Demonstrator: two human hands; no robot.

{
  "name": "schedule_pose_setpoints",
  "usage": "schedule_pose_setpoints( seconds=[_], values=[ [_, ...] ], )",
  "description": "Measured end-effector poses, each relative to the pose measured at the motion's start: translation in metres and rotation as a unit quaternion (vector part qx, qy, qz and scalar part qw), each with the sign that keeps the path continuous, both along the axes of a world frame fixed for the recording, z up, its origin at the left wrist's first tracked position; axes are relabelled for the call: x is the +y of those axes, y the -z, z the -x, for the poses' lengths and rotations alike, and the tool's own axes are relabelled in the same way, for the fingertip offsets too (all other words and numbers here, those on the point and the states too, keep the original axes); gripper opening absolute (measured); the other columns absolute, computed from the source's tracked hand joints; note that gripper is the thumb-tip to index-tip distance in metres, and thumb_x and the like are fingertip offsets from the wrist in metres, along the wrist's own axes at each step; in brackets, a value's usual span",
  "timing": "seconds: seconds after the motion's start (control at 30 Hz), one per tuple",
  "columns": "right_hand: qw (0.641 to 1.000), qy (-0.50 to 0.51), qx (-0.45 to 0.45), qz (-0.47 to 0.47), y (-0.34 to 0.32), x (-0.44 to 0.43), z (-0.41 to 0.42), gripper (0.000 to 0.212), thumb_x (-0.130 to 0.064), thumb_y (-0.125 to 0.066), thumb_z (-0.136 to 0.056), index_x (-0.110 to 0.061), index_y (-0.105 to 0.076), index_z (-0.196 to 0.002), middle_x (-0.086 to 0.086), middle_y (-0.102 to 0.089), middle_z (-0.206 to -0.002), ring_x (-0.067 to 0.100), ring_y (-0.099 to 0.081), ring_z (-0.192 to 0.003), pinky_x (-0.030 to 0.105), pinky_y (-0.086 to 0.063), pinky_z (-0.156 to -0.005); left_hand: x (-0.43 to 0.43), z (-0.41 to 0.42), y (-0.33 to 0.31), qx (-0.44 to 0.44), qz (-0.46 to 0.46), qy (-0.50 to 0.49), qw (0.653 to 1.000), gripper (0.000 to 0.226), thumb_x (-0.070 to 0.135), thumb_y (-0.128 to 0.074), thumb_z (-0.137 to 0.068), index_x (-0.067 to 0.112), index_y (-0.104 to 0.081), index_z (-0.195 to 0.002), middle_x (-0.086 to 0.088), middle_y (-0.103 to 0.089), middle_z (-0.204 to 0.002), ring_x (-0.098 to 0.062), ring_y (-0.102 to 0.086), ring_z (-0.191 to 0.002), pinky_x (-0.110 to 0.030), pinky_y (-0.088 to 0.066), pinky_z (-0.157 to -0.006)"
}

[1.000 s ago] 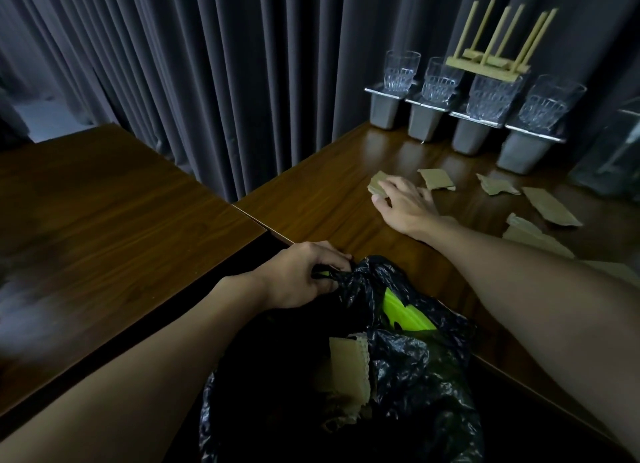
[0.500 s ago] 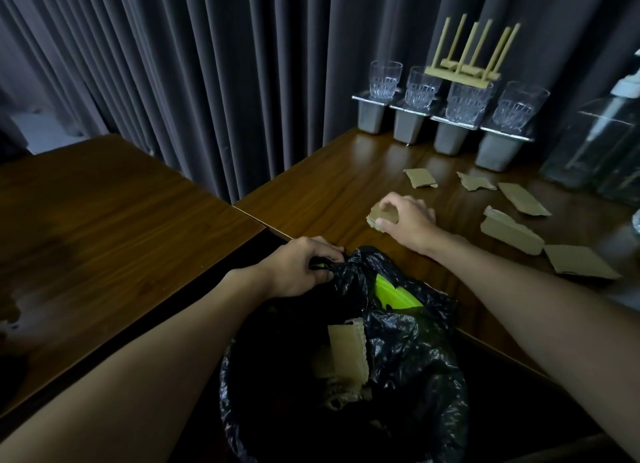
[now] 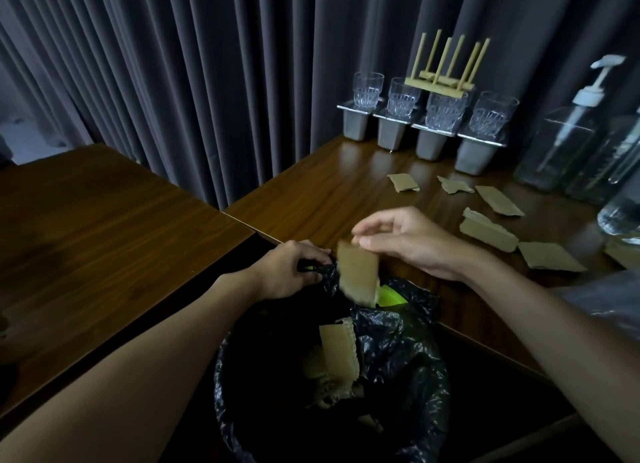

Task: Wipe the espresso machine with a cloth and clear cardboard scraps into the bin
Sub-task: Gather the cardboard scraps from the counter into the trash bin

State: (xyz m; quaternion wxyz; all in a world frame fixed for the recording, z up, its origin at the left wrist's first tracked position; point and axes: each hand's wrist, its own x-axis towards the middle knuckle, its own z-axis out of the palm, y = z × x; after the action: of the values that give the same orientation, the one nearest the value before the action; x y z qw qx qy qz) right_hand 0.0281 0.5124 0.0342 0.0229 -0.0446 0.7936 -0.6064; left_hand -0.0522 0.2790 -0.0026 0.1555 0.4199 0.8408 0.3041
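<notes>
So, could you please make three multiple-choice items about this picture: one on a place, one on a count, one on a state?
1. Where is the brown cardboard scrap by the right hand?
A. on the left table
B. above the black plastic bin liner
C. on a glass
2. How many clear ribbed glasses stand on grey stands?
A. two
B. four
C. six
3. What does the left hand do?
A. grips the liner's edge
B. lies flat
C. holds a bottle
Key: 1 B, it hangs over the open liner; 2 B, one glass on each of four stands; 3 A, its fingers curl round the gathered plastic.
</notes>
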Motion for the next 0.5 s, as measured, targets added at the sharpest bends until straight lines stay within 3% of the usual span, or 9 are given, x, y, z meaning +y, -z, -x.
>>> schedule_pose_setpoints(
  seconds=[0.07, 0.13, 0.23, 0.3, 0.4, 0.5],
  values=[
    [1.000, -0.005, 0.015, -0.022, 0.002, 0.005, 0.000, 0.013, -0.013, -0.066, -0.090, -0.013, -0.073, -0.101, 0.007, -0.075, -0.100, 0.019, -0.070, -0.101, 0.026, -0.056, -0.085, 0.000, 0.001, -0.001, 0.000, -0.001, 0.004, 1.000, 0.032, 0.009, -0.067, -0.092, 0.015, -0.067, -0.123, 0.002, -0.056, -0.135, -0.004, -0.046, -0.128, -0.015, -0.032, -0.103],
    [0.994, 0.079, 0.032, -0.065, 0.009, 0.017, 0.011, 0.018, -0.017, -0.063, -0.093, -0.021, -0.070, -0.109, -0.001, -0.072, -0.110, 0.013, -0.065, -0.111, 0.021, -0.052, -0.092, 0.000, 0.001, -0.002, -0.004, -0.001, 0.004, 1.000, 0.032, 0.009, -0.067, -0.091, 0.016, -0.068, -0.123, 0.002, -0.056, -0.136, -0.001, -0.046, -0.126, -0.016, -0.032, -0.103],
    [0.970, 0.144, -0.011, -0.193, 0.030, 0.042, 0.034, 0.043, -0.030, -0.058, -0.097, -0.026, -0.048, -0.139, -0.003, -0.045, -0.147, 0.016, -0.039, -0.137, 0.027, -0.034, -0.104, 0.000, 0.001, -0.002, -0.009, 0.001, 0.002, 1.000, 0.033, 0.011, -0.067, -0.092, 0.018, -0.067, -0.124, 0.004, -0.055, -0.137, -0.003, -0.046, -0.128, -0.019, -0.033, -0.106],
    [0.954, 0.172, -0.044, -0.241, 0.046, 0.058, 0.050, 0.056, -0.038, -0.054, -0.097, -0.026, -0.033, -0.149, -0.003, -0.028, -0.157, 0.020, -0.027, -0.144, 0.033, -0.029, -0.107, 0.001, 0.002, -0.001, -0.009, 0.001, -0.001, 1.000, 0.034, 0.012, -0.067, -0.092, 0.018, -0.066, -0.125, 0.005, -0.054, -0.138, -0.005, -0.046, -0.131, -0.021, -0.033, -0.109],
    [0.912, 0.219, -0.042, -0.344, 0.062, 0.076, 0.076, 0.064, -0.048, -0.048, -0.096, -0.027, -0.025, -0.152, -0.005, -0.016, -0.162, 0.023, -0.020, -0.147, 0.044, -0.025, -0.116, 0.002, 0.004, 0.000, -0.012, -0.001, -0.001, 1.000, 0.034, 0.012, -0.067, -0.092, 0.021, -0.066, -0.124, 0.009, -0.055, -0.136, -0.003, -0.046, -0.130, -0.021, -0.034, -0.109],
    [0.866, 0.256, -0.018, -0.429, 0.068, 0.086, 0.103, 0.064, -0.052, -0.041, -0.096, -0.027, -0.022, -0.152, -0.003, -0.014, -0.162, 0.020, -0.012, -0.149, 0.045, -0.017, -0.119, 0.002, 0.007, 0.000, -0.015, 0.001, 0.002, 1.000, 0.032, 0.014, -0.067, -0.092, 0.022, -0.067, -0.123, 0.011, -0.055, -0.133, -0.001, -0.047, -0.128, -0.023, -0.036, -0.109]
  ],
)
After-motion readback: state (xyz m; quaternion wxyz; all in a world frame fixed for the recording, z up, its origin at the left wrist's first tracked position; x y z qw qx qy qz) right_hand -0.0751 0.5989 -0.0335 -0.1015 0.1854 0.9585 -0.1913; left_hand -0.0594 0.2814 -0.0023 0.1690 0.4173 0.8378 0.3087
